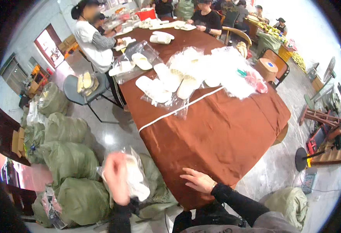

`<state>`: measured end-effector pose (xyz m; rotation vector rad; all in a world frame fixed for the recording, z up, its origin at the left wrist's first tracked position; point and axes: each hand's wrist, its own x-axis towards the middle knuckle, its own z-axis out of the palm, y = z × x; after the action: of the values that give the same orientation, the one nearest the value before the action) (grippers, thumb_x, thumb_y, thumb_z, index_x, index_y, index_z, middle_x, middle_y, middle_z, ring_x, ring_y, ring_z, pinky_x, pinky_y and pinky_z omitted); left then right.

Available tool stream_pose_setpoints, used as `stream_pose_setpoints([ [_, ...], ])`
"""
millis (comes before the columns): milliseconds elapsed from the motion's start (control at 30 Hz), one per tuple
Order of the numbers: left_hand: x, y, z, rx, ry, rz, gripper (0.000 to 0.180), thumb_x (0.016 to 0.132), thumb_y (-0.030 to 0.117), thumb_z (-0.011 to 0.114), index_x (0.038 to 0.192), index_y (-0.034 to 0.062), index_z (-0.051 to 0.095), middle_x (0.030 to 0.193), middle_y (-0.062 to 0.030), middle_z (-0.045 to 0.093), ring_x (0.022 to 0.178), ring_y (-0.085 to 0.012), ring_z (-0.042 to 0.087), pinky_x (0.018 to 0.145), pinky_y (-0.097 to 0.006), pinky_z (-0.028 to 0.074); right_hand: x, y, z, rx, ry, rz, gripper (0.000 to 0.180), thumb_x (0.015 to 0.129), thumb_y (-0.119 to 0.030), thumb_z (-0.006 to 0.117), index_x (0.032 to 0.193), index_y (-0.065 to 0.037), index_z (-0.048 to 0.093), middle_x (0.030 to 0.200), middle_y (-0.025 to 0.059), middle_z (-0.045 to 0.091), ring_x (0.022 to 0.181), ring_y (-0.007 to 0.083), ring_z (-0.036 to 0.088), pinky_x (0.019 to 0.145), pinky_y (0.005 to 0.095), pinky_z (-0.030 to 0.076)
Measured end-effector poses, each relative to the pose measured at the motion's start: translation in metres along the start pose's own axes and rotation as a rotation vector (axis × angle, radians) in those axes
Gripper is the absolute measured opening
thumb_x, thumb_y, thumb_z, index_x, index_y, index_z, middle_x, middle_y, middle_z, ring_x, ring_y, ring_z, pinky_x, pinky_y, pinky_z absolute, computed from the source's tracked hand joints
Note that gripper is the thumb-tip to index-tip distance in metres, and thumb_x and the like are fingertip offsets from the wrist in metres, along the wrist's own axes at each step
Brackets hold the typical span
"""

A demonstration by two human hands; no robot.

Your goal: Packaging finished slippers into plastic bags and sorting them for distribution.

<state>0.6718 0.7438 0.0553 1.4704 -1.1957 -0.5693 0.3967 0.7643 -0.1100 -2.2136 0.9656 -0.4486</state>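
Observation:
Left of the table's near corner, my left hand (116, 176) is raised, slightly smeared by motion. Its fingers curl around the edge of a clear plastic bag with white slippers (137, 180) inside. My right hand (198, 181) rests on the brown tablecloth (217, 136), fingers spread and holding nothing. Farther up the table lies a pile of white slippers (182, 73), some on or in clear plastic bags. A white cord (182, 109) runs across the cloth just in front of that pile.
Stuffed green sacks (69, 159) crowd the floor at left. A chair (85, 89) holding bagged slippers stands beside the table. One person (94, 42) works at the table's left side, others at the far end. A stool (321, 120) and a pale sack (288, 204) are at right.

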Motion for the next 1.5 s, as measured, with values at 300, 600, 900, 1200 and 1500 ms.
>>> stream_pose_setpoints([
  [300, 0.335, 0.102, 0.063, -0.013, -0.016, 0.141, 0.025, 0.081, 0.005, 0.053, 0.103, 0.0027, 0.063, 0.083, 0.0021, 0.057, 0.072, -0.0052, 0.047, 0.061, -0.021, 0.036, -0.1, 0.057, -0.121, -0.006, 0.182, 0.083, 0.029, 0.087, -0.017, 0.056, 0.116, -0.01, 0.057, 0.116, 0.01, 0.058, 0.104, 0.0289, 0.058, 0.087, 0.0363, 0.049],
  [600, 0.298, 0.1, 0.182, -0.012, -0.133, 0.147, 0.064, 0.083, 0.02, 0.067, 0.138, 0.0065, 0.038, 0.132, -0.0107, 0.047, 0.107, -0.0173, 0.052, 0.092, -0.03, 0.04, -0.157, 0.123, -0.127, 0.036, 0.239, 0.336, 0.022, 0.086, -0.015, 0.057, 0.107, -0.011, 0.062, 0.099, 0.0105, 0.065, 0.091, 0.0298, 0.062, 0.077, 0.0367, 0.051],
  [900, 0.073, -0.172, -0.043, 0.375, -0.119, -0.62, 0.065, 0.084, 0.032, 0.064, 0.139, 0.0074, 0.037, 0.143, -0.0135, 0.035, 0.133, -0.0281, 0.032, 0.105, -0.04, 0.032, -0.033, 0.074, -0.065, -0.108, -0.164, -0.1, 0.039, 0.079, -0.014, 0.063, 0.116, -0.008, 0.056, 0.125, 0.0175, 0.048, 0.111, 0.0352, 0.049, 0.091, 0.0419, 0.044],
  [1200, -0.169, -0.34, -0.233, 0.689, 0.225, -1.164, 0.09, 0.074, 0.053, 0.068, 0.142, 0.0111, 0.028, 0.146, -0.0199, 0.027, 0.131, -0.0377, 0.029, 0.104, -0.054, 0.027, 0.049, 0.024, 0.041, -0.444, -0.198, 0.025, 0.063, 0.084, -0.028, 0.061, 0.141, -0.017, 0.036, 0.151, 0.0154, 0.018, 0.139, 0.0366, 0.015, 0.108, 0.0587, 0.015],
  [1500, -0.205, -0.479, -0.151, 0.898, -0.085, -1.383, 0.12, 0.06, 0.076, 0.065, 0.149, 0.0249, 0.003, 0.151, -0.0233, 0.002, 0.138, -0.0441, 0.006, 0.105, -0.067, 0.012, 0.049, 0.026, 0.066, -0.673, -0.353, 0.164, 0.082, 0.076, -0.031, 0.065, 0.144, -0.007, 0.026, 0.151, 0.0238, 0.006, 0.14, 0.0414, 0.002, 0.111, 0.0582, 0.001],
])
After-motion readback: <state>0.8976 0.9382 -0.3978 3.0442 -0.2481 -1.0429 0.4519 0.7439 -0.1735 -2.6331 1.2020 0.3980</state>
